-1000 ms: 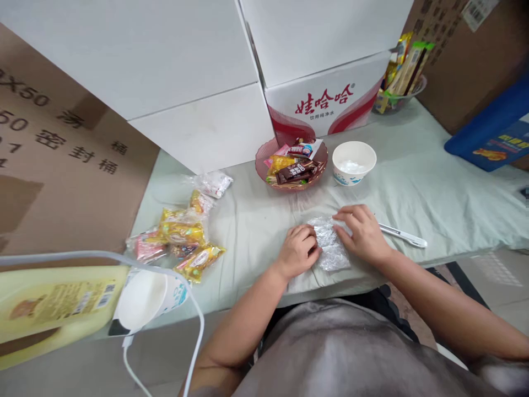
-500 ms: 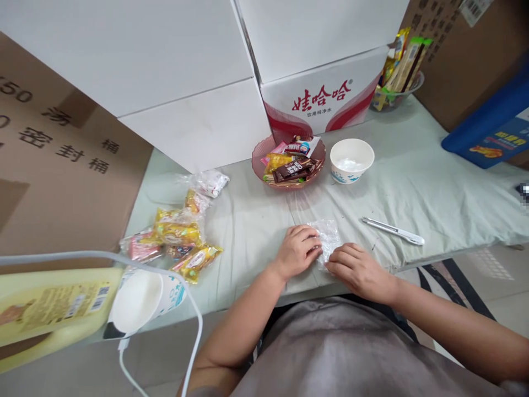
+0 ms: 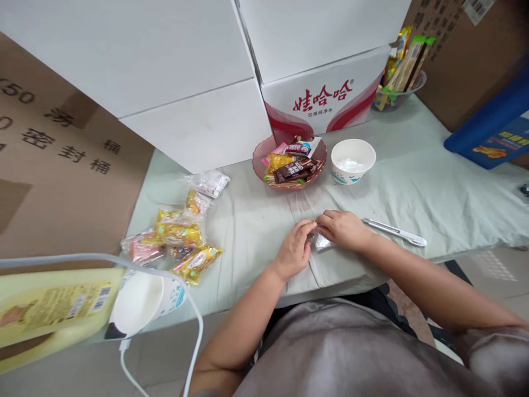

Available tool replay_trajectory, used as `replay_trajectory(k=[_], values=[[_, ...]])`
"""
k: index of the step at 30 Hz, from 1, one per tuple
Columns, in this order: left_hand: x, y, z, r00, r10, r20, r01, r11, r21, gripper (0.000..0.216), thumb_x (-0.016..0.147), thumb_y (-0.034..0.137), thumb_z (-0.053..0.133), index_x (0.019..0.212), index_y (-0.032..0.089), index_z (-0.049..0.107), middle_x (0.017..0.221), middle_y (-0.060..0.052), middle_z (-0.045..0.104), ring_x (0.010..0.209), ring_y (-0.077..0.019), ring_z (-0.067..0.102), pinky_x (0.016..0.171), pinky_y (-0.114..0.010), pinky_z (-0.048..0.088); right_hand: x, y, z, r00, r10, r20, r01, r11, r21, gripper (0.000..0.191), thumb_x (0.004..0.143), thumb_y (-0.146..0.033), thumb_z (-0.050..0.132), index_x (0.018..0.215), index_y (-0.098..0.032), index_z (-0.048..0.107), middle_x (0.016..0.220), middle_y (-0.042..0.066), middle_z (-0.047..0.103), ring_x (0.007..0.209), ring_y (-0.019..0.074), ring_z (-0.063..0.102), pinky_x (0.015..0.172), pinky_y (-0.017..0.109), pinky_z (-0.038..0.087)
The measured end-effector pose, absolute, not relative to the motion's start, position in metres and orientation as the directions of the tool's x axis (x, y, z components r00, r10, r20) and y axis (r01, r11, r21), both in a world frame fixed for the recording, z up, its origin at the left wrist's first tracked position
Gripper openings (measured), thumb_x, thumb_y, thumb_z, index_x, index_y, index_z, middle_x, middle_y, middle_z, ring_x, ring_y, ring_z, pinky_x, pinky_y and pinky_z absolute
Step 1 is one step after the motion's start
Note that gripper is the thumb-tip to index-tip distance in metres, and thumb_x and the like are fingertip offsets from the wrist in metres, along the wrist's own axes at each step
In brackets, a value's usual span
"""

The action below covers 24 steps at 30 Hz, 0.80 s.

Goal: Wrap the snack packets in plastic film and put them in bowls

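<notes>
A small clear plastic wrapper [image 3: 320, 241], folded up, lies on the pale green cloth [image 3: 413, 182] near the front edge. My left hand [image 3: 295, 248] pinches its left side with curled fingers. My right hand [image 3: 343, 229] lies over its far side, fingers closed on it, and hides most of it. A white utility knife [image 3: 395, 231] rests just right of my right hand.
A pink dish of wrapped sweets [image 3: 289, 162] and a white paper bowl [image 3: 353, 160] stand behind the hands. Snack packets [image 3: 177, 234] lie at the left, beside a paper cup [image 3: 142, 300], a yellow bottle [image 3: 49, 309] and a white cable [image 3: 194, 325]. White boxes [image 3: 318, 82] rise at the back.
The flat wrapper has been folded into a much smaller piece. My right hand went from its far side to the near edge, then back up over it.
</notes>
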<state>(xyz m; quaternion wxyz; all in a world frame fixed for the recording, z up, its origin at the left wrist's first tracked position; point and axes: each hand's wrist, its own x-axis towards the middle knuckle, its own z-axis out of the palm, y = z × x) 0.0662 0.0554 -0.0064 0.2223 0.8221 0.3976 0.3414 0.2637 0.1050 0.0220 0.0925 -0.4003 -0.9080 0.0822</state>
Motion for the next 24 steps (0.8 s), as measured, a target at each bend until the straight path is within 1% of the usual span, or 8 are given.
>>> replay_trajectory(k=[4,6,9,14,16,20,22,24], values=[[0.069,0.056,-0.003,0.483,0.784,0.391,0.557,-0.619,0.554,0.028,0.092,0.016,0.047,0.119,0.018,0.054,0.124,-0.013,0.053,0.116,-0.0238,0.053,0.099,-0.043,0.05,0.262,0.103,0.009,-0.638,0.757,0.145,0.725,0.653,-0.221,0.029,0.099,-0.032,0.042,0.099,-0.015,0.066,0.089,0.008,0.066,0.08,0.0184,0.059,0.065,0.029,0.035],[0.07,0.056,-0.003,0.45,0.802,0.394,0.618,-0.598,0.51,0.021,0.092,0.022,0.052,0.111,0.017,0.059,0.119,-0.013,0.055,0.111,-0.025,0.053,0.097,-0.045,0.05,0.263,0.102,0.004,-0.637,0.75,0.176,0.718,0.661,-0.218,0.03,0.099,-0.033,0.042,0.099,-0.015,0.066,0.089,0.008,0.065,0.08,0.019,0.058,0.066,0.029,0.036],[0.072,0.057,-0.005,0.38,0.84,0.387,0.693,-0.536,0.482,0.017,0.086,0.024,0.062,0.102,0.017,0.062,0.111,-0.011,0.058,0.109,-0.0265,0.051,0.097,-0.047,0.049,0.268,0.107,0.001,-0.594,0.771,0.231,0.74,0.636,-0.22,0.028,0.097,-0.035,0.048,0.096,-0.015,0.067,0.089,0.009,0.064,0.083,0.0214,0.057,0.071,0.031,0.039],[0.073,0.057,-0.006,0.375,0.844,0.382,0.695,-0.529,0.487,0.02,0.081,0.022,0.068,0.1,0.018,0.064,0.105,-0.009,0.061,0.107,-0.0255,0.051,0.096,-0.045,0.049,0.281,0.11,0.011,-0.353,0.832,0.428,0.824,0.493,-0.278,0.02,0.094,-0.021,0.048,0.1,-0.015,0.066,0.102,0.014,0.063,0.094,0.0261,0.052,0.084,0.039,0.041],[0.073,0.058,-0.005,0.375,0.848,0.375,0.691,-0.525,0.497,0.021,0.081,0.021,0.068,0.101,0.018,0.063,0.105,-0.009,0.061,0.107,-0.0255,0.052,0.095,-0.045,0.05,0.282,0.102,0.016,-0.448,0.779,0.438,0.744,0.597,-0.3,0.02,0.094,-0.022,0.049,0.104,-0.016,0.065,0.107,0.013,0.063,0.1,0.0262,0.052,0.088,0.04,0.04],[0.071,0.057,-0.005,0.342,0.86,0.378,0.67,-0.505,0.544,0.028,0.081,0.016,0.063,0.108,0.018,0.059,0.109,-0.01,0.06,0.107,-0.0252,0.052,0.095,-0.046,0.049,0.277,0.082,0.016,-0.73,0.632,0.26,0.549,0.769,-0.328,0.02,0.094,-0.022,0.051,0.108,-0.019,0.066,0.108,0.011,0.065,0.102,0.0243,0.053,0.086,0.039,0.043],[0.07,0.057,-0.005,0.302,0.871,0.388,0.649,-0.486,0.586,0.032,0.081,0.013,0.059,0.112,0.019,0.056,0.112,-0.01,0.059,0.107,-0.024,0.053,0.095,-0.045,0.049,0.278,0.08,0.015,-0.757,0.621,0.202,0.533,0.766,-0.36,0.021,0.095,-0.018,0.049,0.105,-0.018,0.067,0.102,0.01,0.065,0.094,0.0221,0.055,0.082,0.036,0.045],[0.069,0.057,-0.006,0.279,0.876,0.393,0.632,-0.476,0.611,0.032,0.082,0.013,0.057,0.114,0.019,0.054,0.113,-0.009,0.058,0.107,-0.0234,0.054,0.093,-0.044,0.05,0.285,0.09,0.021,-0.739,0.629,0.239,0.521,0.76,-0.389,0.024,0.096,-0.017,0.045,0.101,-0.017,0.068,0.095,0.01,0.066,0.088,0.0206,0.056,0.079,0.034,0.046]])
